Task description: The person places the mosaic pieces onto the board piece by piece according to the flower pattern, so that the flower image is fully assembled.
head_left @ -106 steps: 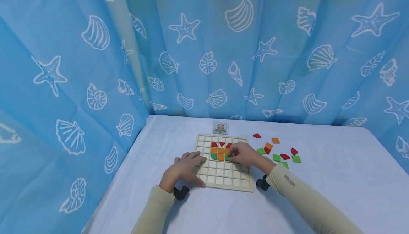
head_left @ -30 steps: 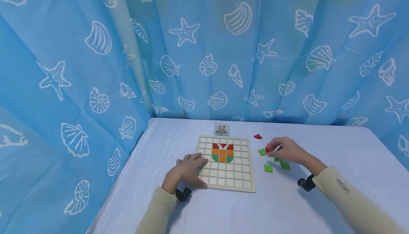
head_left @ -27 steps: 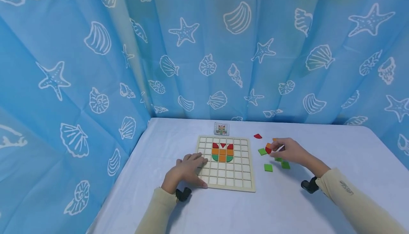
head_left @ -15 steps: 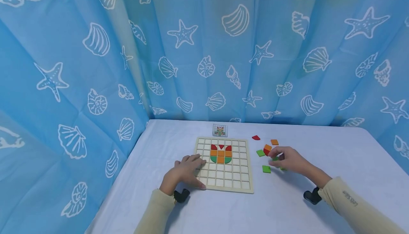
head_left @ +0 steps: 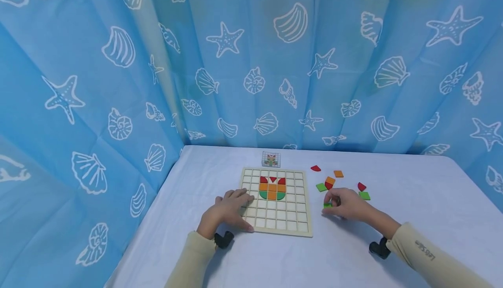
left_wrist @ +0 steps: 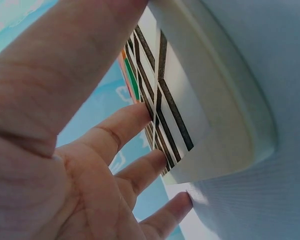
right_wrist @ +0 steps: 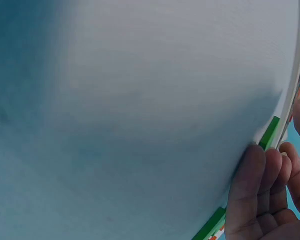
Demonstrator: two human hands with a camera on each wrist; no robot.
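Observation:
My left hand (head_left: 229,209) lies with fingers spread over the left edge of the wooden grid board (head_left: 280,232); in the left wrist view its fingertips touch the board and the cloth. On the board sits a tulip-like shape of red, orange and green tiles (head_left: 272,188). Right of the board, my right hand (head_left: 349,205) pinches a green square tile (head_left: 328,205) between thumb and fingers at the tabletop. The right wrist view shows this green tile (right_wrist: 270,131) jutting past the fingertips. The right hand hides some of the tabletop behind it.
A small pattern card (head_left: 271,159) lies behind the board. Loose tiles lie around the right hand: a red quarter-round (head_left: 315,168), an orange square (head_left: 339,174), an orange tile (head_left: 330,180) touching a red one, and green squares (head_left: 364,196). A blue shell-print curtain (head_left: 251,60) hangs behind.
My right hand has left the board, reached into the loose tiles, then shifted toward me onto the front green tile, which half a second ago lay uncovered. The left hand stays put.

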